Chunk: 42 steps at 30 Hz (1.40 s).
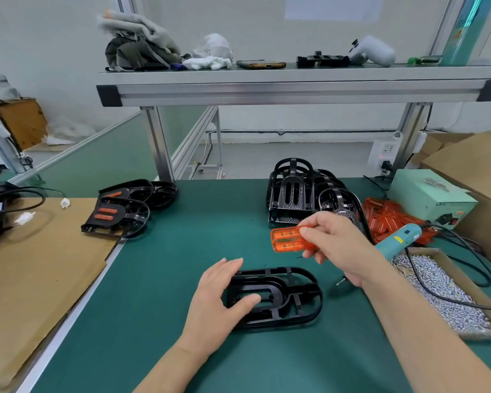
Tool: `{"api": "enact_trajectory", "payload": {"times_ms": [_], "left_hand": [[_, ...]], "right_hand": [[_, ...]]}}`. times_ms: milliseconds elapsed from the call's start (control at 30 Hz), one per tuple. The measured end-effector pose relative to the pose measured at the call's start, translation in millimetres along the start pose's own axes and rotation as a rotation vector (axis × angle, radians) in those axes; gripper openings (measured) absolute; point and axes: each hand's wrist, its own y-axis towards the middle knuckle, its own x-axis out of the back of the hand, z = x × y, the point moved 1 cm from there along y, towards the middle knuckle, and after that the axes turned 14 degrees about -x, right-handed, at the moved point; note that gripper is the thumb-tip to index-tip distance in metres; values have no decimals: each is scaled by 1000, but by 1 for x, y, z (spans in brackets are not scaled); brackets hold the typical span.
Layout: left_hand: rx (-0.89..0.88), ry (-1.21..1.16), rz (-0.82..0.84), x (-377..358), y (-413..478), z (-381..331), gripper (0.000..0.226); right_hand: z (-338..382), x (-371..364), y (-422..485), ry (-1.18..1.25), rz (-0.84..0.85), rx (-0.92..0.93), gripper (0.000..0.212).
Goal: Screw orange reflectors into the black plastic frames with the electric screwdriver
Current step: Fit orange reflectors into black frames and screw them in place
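Green mat: one black frame under flat left hand; right hand pinches one orange reflector.

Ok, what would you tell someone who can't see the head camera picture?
A right hand pinches an orange reflector near a black plastic frame, which the left hand rests on, on a green table. A teal electric screwdriver shows behind the right hand.
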Motion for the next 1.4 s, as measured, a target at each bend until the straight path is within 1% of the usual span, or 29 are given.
{"api": "enact_trajectory", "payload": {"times_ms": [167, 400, 500, 567, 667, 700, 767, 833, 900, 967, 1033, 1100, 1200, 1333, 1400], "left_hand": [[-21, 2, -22, 1, 0, -2, 65], [-37, -25, -59, 2, 1, -7, 72], [-55, -22, -73, 2, 1, -9, 70], [-78, 4, -116, 2, 1, -10, 63], [-102, 70, -226, 3, 0, -11, 40], [-117, 92, -252, 4, 0, -12, 36], [-174, 131, -261, 4, 0, -14, 31], [-231, 148, -237, 3, 0, -16, 28], [-248, 142, -209, 4, 0, -18, 27], [-235, 139, -186, 4, 0, -19, 33], [-222, 150, -157, 4, -1, -22, 45], [-221, 161, -129, 4, -1, -25, 52], [-202, 150, -148, 6, -3, -26, 50], [-194, 159, -158, 7, -4, -23, 49], [-202, 164, -156, 7, -3, -23, 50]], "right_hand": [[-8, -23, -10, -7, 40, -53, 10], [-19, -43, -18, -15, 37, -113, 9], [-24, -53, -21, -13, 33, -132, 8], [-27, -59, -23, 7, 34, -140, 7], [-29, -67, -25, 60, 22, -150, 6], [-30, -70, -26, 90, 15, -151, 4], [-30, -77, -29, 161, -3, -145, 1], [-30, -86, -32, 239, -20, -127, 4], [-32, -97, -35, 256, -39, -111, 8], [-34, -106, -38, 202, -47, -106, 12], [-35, -113, -43, 146, -23, -100, 14], [-34, -117, -47, 85, -6, -91, 17], [-32, -120, -49, 42, 18, -81, 24], [-31, -113, -48, -2, -25, -83, 36], [-32, -107, -46, 50, -26, -71, 31]]}}
